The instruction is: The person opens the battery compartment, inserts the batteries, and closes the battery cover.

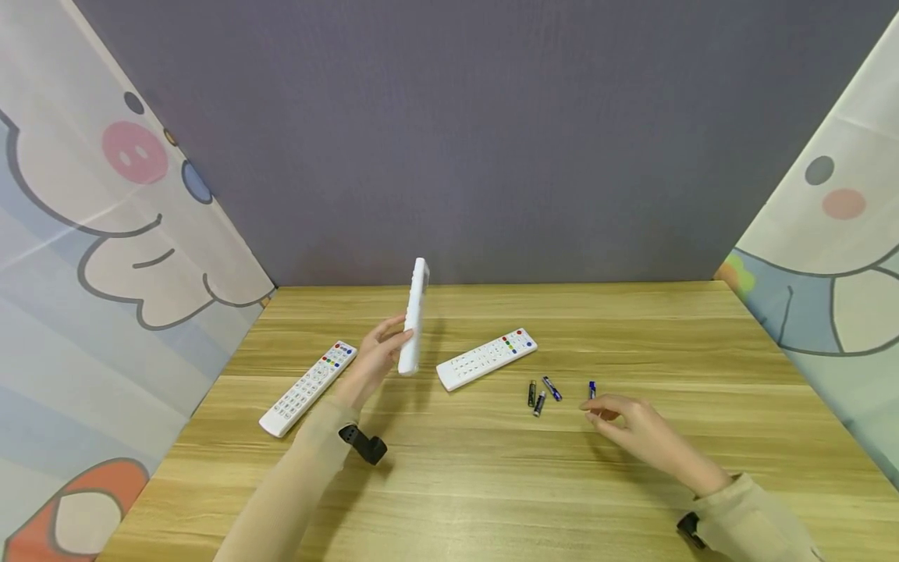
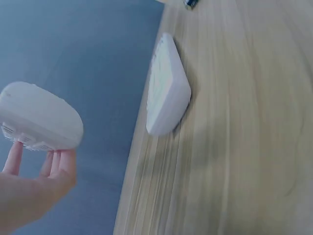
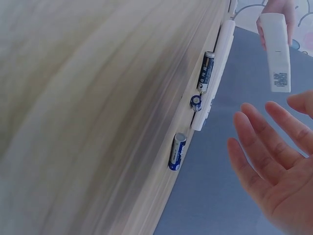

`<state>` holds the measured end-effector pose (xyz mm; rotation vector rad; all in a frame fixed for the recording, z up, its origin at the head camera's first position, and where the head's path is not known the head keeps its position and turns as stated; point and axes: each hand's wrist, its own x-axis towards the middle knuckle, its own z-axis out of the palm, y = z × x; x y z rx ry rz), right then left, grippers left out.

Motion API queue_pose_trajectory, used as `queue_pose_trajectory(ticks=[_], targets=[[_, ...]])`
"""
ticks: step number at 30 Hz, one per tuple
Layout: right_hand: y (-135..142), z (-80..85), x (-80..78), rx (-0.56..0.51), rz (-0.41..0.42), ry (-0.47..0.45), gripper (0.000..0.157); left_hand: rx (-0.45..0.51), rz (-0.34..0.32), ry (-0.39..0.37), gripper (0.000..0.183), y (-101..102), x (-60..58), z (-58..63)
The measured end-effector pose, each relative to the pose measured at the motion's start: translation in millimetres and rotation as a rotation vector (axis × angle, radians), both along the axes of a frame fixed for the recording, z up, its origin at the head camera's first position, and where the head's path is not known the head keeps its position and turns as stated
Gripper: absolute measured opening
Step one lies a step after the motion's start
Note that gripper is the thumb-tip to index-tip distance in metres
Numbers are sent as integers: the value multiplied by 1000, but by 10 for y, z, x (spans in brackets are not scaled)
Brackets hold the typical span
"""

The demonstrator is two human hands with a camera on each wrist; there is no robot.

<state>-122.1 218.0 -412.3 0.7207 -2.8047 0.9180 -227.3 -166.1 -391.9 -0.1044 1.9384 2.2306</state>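
Observation:
My left hand (image 1: 372, 363) grips a white remote control (image 1: 413, 316) near its lower end, thumb on one side and fingers on the other. The remote is raised above the table and stands nearly upright, edge toward the head camera. Its back, with a small printed code, shows in the right wrist view. My right hand (image 1: 628, 425) hovers low over the table with loosely spread fingers and nothing in them. Just beyond its fingertips lies a blue battery (image 1: 592, 387). Left of that lie another blue battery (image 1: 552, 388) and two dark ones, one black (image 1: 531, 393).
A second white remote (image 1: 486, 360) lies buttons up in the middle of the wooden table (image 1: 449, 484). A third remote (image 1: 307, 389) lies at the left, beside the left forearm. A grey panel (image 1: 449, 140) rises along the back edge, with printed curtains (image 1: 70, 312) at both sides.

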Motion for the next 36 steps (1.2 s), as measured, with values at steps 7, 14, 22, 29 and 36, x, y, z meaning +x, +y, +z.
queue_pose_trajectory(ticks=[7,14,22,29,36], targets=[[-18,3,7,-3,14,16,17,169,-5,-32,45,13,103,32],[-56,11,19,-17,42,24,16,261,-29,-38,24,65,245,55],[-154,35,29,-27,75,7,17,320,26,-19,25,206,381,87],[-298,44,43,-69,104,30,17,321,98,3,25,338,499,125],[-455,49,54,-122,117,7,18,276,124,18,30,478,609,146]])
